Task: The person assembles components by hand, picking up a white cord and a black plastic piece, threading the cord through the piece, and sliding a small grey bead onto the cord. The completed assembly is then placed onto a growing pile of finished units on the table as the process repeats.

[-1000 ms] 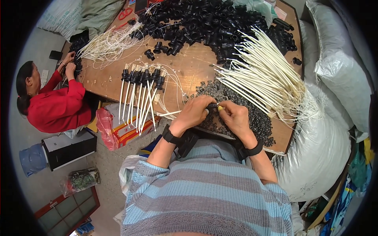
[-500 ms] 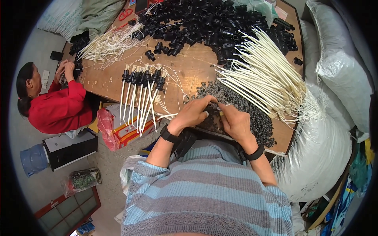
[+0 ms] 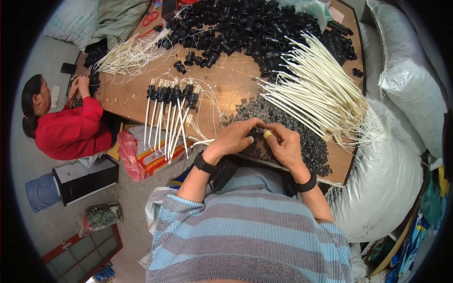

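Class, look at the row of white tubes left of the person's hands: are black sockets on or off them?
On: black sockets sit at the far ends of the white tubes, whose near ends overhang the table.

Even indoor light brightens the tabletop [image 3: 224, 75], laying a pale sheen near its middle and highlights on the glossy white sacks [image 3: 410, 80] beyond its right edge. Shadow darkens the space under its near edge. Black parts [image 3: 255, 28] toward the far edge lose detail; fisheye distortion curves the outer lines inside a black rim.
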Available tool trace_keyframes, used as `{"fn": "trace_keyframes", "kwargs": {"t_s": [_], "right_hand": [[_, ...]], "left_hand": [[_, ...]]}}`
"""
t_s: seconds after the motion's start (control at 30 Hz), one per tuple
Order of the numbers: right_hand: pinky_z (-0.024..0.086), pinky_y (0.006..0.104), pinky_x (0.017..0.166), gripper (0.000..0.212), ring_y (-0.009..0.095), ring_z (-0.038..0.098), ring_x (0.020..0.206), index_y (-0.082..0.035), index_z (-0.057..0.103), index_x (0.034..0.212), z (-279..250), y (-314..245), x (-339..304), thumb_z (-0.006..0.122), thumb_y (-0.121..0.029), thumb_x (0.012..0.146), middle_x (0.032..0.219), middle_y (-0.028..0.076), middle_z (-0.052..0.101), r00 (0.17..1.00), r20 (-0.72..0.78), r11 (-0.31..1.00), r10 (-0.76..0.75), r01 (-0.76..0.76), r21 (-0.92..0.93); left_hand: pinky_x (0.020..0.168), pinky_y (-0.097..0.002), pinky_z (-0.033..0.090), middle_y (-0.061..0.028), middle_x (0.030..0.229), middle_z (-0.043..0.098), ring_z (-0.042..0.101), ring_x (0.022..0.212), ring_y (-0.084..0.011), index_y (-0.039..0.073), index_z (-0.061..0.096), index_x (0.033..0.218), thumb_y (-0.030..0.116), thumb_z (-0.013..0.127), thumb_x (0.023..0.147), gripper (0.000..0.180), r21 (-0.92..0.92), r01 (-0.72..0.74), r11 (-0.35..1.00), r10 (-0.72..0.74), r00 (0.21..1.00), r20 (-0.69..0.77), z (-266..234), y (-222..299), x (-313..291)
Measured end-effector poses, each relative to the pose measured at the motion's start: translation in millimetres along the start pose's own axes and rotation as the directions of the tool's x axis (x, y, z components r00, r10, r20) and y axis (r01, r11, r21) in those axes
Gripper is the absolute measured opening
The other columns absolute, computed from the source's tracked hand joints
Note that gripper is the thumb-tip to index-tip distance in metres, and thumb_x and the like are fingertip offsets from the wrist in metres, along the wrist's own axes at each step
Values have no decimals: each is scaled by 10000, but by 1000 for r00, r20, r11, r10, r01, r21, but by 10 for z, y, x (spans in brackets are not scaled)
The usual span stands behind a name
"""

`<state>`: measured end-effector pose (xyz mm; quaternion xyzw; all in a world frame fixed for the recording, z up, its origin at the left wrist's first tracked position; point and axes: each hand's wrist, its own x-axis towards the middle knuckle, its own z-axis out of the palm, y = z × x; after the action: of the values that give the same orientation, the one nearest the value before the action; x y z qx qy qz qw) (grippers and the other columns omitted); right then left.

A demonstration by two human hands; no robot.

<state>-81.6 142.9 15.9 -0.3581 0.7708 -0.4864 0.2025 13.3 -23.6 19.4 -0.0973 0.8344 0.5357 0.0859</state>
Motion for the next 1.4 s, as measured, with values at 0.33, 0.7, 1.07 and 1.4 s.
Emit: {"fn": "trace_keyframes", "kwargs": {"t_s": [0.33, 0.7, 1.07, 1.4], "right_hand": [[504, 386, 623, 234, 353, 647, 711, -19, 624, 1067, -38, 56, 25, 576, -30, 838, 814, 193, 641, 967, 178, 976, -183, 200, -86], [520, 412, 658, 315, 382, 644, 800, -24, 595, 1124, -44, -43, -34, 614, -30, 809, 930, 189, 657, 986, 88, 951, -141, 160, -265], [466, 319, 509, 101, 214, 623, 528, -8, 657, 863, 28, 38, -55, 637, -106, 846, 650, 141, 636, 993, -18, 986, 115, -112, 124], [458, 369, 522, 178, 314, 610, 551, -13, 643, 802, 81, 47, -93, 613, -179, 858, 596, 146, 591, 993, -99, 996, 60, -66, -63]], "left_hand": [[870, -376, 469, -152, 1081, 640, 615, 1013, -322, 72, 486, 1261, -4, 538, 728, 541, 42, -53, 998, 51, 997, 63, -41, -49, 33], [753, -346, 507, -114, 975, 617, 620, 899, -292, 63, 585, 1088, -22, 698, 667, 444, 209, -167, 964, 231, 913, -335, 122, -22, -68], [719, -348, 485, -112, 904, 592, 598, 850, -300, 46, 598, 1029, -75, 667, 638, 415, 182, -196, 964, 248, 907, -339, 73, -92, -66], [731, -356, 494, -101, 899, 600, 606, 857, -299, 57, 606, 1021, -64, 678, 640, 406, 230, -188, 955, 256, 914, -316, 99, -68, -70]]}}
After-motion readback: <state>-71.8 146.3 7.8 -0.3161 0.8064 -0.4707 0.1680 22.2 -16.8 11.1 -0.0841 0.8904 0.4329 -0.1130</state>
